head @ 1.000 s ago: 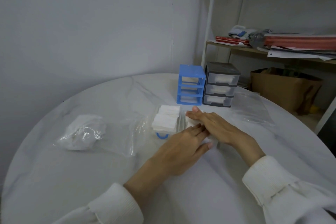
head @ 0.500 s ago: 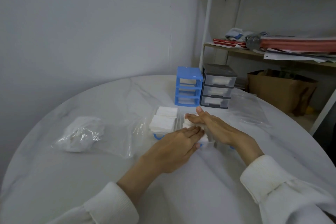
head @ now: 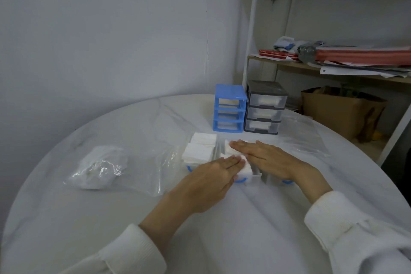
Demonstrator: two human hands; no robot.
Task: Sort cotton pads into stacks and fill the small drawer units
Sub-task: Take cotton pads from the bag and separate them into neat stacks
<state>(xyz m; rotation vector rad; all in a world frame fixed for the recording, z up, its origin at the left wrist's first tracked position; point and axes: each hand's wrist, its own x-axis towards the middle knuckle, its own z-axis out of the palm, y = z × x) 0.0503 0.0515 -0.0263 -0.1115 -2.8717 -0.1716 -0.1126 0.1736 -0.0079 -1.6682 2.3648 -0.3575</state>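
**Both palms flat on the pads**

The stack of white square cotton pads sits in a clear plastic drawer with a blue handle, directly under my fingers. My left hand and right hand lie flat, fingers straight, pressing it from above.

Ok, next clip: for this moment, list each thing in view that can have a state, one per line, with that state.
left hand: flat, fingers straight, pressing the side of the cotton pad stack
right hand: flat, fingers straight, resting on the same stack
cotton pad stack: sitting in a pulled-out drawer, between both hands
blue drawer unit: upright, drawers missing
grey drawer unit: upright, three drawers closed, pads inside
plastic bag: crumpled, lying on the table
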